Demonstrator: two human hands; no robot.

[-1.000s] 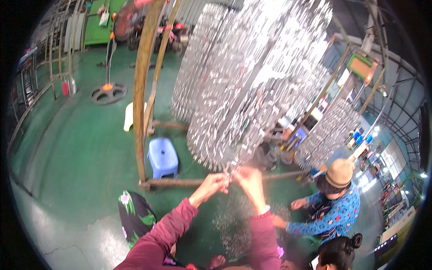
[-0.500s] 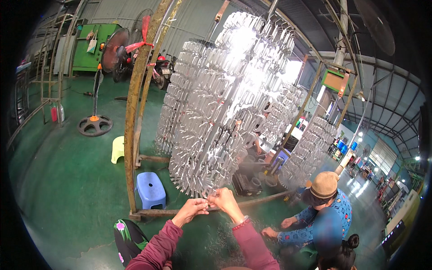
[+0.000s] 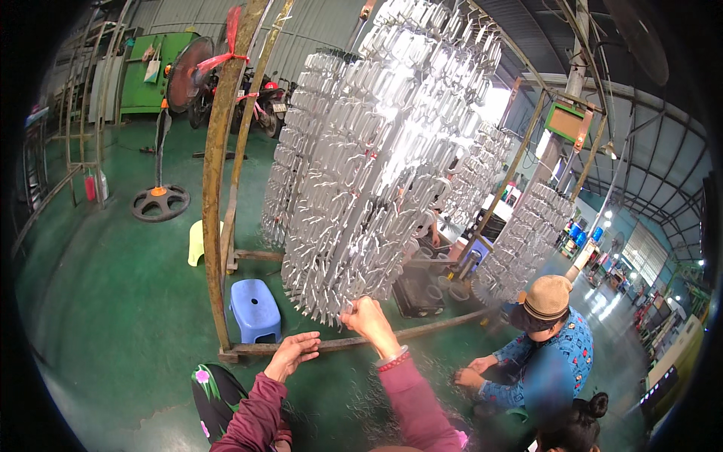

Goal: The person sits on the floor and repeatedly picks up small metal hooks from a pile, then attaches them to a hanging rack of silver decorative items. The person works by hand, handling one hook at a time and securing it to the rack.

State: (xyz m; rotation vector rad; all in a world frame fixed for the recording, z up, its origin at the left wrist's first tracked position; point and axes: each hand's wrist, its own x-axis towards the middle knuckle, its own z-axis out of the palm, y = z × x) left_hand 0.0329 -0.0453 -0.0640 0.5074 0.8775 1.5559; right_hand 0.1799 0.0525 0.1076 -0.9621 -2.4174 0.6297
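A tall hanging rack [image 3: 376,173] densely covered with shiny silver metal parts fills the middle of the head view. My right hand [image 3: 367,320] is raised to the rack's bottom edge, its fingers closed around one of the lowest metal parts. My left hand [image 3: 292,352] hangs lower and to the left, fingers spread, palm down, holding nothing, just above the rusty floor bar [image 3: 339,344] of the frame. Both arms wear maroon sleeves; a red bracelet sits on my right wrist.
A rusty upright post [image 3: 215,196] stands at left, with a blue plastic stool [image 3: 254,309] beside it. More loaded racks [image 3: 520,241] hang at right. A person in a tan hat [image 3: 546,297] crouches at lower right, another person's head below. A standing fan [image 3: 162,135] is at far left.
My view has tilted upward. My left hand has dropped away from the rack and opened; my right hand stays at the rack's bottom edge.
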